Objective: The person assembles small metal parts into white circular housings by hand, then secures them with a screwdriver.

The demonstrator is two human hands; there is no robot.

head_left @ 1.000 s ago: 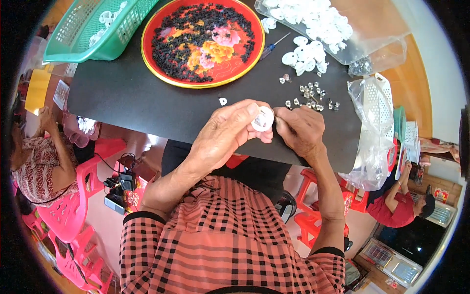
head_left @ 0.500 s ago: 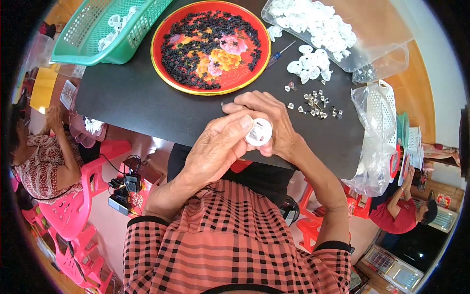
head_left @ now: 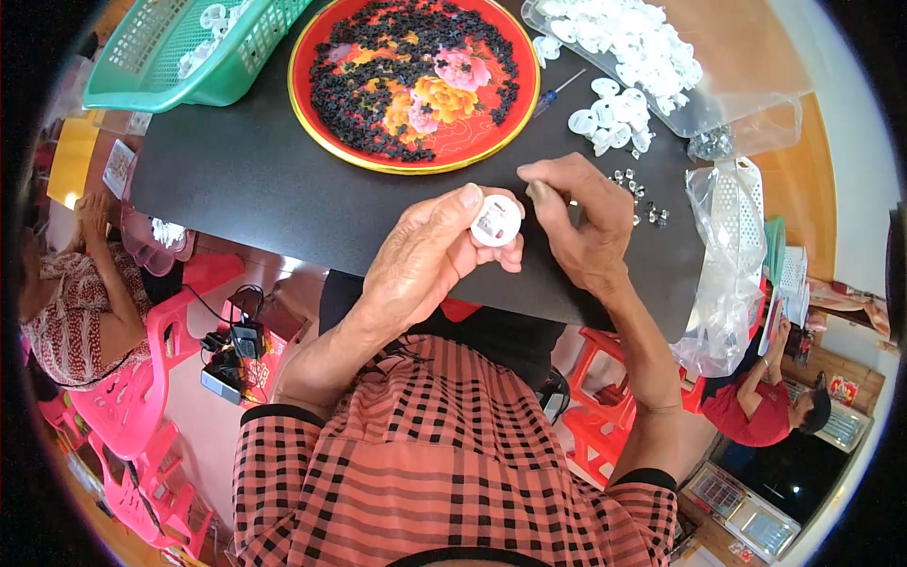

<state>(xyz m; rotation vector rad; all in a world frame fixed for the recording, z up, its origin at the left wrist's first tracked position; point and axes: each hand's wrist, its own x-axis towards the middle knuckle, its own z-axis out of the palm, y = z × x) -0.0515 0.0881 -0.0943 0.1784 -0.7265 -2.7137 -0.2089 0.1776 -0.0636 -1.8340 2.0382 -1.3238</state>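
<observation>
My left hand (head_left: 425, 248) holds a small white round plastic piece (head_left: 496, 221) between thumb and fingers, over the near edge of the dark table (head_left: 236, 175). Its upturned face has slots, and a small dark mark shows there. To the right, apart from the piece, is my right hand (head_left: 588, 222), thumb and forefinger bent together in a pinch. Whatever may be between those fingertips is too small to make out. Just beyond that hand lie several small clear and dark pieces (head_left: 652, 215), partly hidden by it.
A red flowered tray (head_left: 326, 156) of small black parts stands ahead. Left of it is a green basket (head_left: 142, 102). At right are white discs (head_left: 619, 118), a screwdriver (head_left: 557, 93), a clear bin (head_left: 694, 115) and a plastic bag (head_left: 713, 283). Two people sit nearby.
My right hand has come away from the white round piece and moved right, its thumb and forefinger now pinched together. My left hand keeps hold of the piece.
</observation>
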